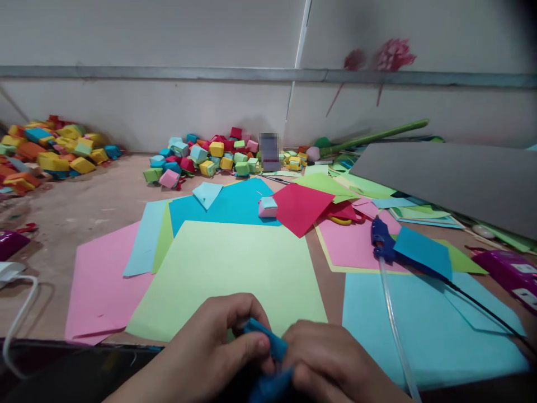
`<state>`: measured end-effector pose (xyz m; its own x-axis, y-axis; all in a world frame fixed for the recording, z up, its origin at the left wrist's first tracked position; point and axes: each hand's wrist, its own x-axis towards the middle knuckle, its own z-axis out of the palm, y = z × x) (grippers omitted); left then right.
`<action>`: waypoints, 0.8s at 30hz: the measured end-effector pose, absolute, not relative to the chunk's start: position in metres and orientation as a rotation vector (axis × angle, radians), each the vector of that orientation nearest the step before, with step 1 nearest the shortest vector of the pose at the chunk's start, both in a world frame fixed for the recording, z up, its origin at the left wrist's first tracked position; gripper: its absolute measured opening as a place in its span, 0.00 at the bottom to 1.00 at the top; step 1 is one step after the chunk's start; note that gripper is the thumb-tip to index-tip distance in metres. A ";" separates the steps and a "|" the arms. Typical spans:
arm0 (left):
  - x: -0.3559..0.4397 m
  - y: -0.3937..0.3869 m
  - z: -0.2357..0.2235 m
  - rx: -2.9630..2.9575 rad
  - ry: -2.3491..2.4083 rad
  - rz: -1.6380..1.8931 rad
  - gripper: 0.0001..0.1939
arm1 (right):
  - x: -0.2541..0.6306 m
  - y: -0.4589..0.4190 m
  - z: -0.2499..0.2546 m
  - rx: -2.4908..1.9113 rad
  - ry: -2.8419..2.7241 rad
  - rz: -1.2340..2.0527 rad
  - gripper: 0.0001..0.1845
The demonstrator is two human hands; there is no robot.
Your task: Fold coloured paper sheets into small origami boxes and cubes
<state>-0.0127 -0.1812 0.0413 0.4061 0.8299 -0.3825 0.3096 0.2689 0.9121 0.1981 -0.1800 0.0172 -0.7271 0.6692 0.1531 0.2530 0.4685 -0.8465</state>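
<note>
My left hand point(213, 347) and my right hand point(331, 361) meet at the bottom edge of the head view, both pinching a small folded piece of blue paper point(268, 350). Fingers of both hands are curled around it, and part of the paper is hidden between them. Just beyond the hands lies a large light-green sheet point(235, 274) on the brown table point(84, 207).
Pink point(100, 285), blue point(235, 204), red point(300, 207) and light-blue point(419, 330) sheets cover the table. A blue glue gun point(381, 240) with a glue stick lies at right. Piles of folded paper cubes point(205, 154) point(50, 151) sit by the wall. A grey board point(453, 173) leans at right.
</note>
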 end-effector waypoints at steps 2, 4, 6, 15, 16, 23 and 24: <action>-0.012 -0.181 0.035 1.364 1.179 0.579 0.06 | 0.192 -0.181 0.012 -0.938 -2.247 0.898 0.14; -0.012 -0.181 0.030 1.383 1.152 0.610 0.10 | 0.187 -0.181 0.008 -0.974 -2.233 0.687 0.14; -0.014 -0.181 0.027 1.359 1.113 0.593 0.12 | 0.184 -0.181 0.006 -0.942 -2.235 0.604 0.13; -0.021 -0.178 0.036 1.243 1.128 0.568 0.14 | 0.181 -0.182 0.009 -0.981 -2.068 0.823 0.06; -0.022 -0.178 0.037 1.245 1.126 0.564 0.14 | 0.181 -0.183 0.008 -0.955 -2.056 0.833 0.05; -0.026 -0.181 0.038 1.373 1.131 0.557 0.13 | 0.182 -0.183 0.005 -1.073 -2.065 0.779 0.09; -0.026 -0.182 0.037 1.385 1.143 0.562 0.13 | 0.183 -0.183 0.005 -1.079 -2.071 0.778 0.10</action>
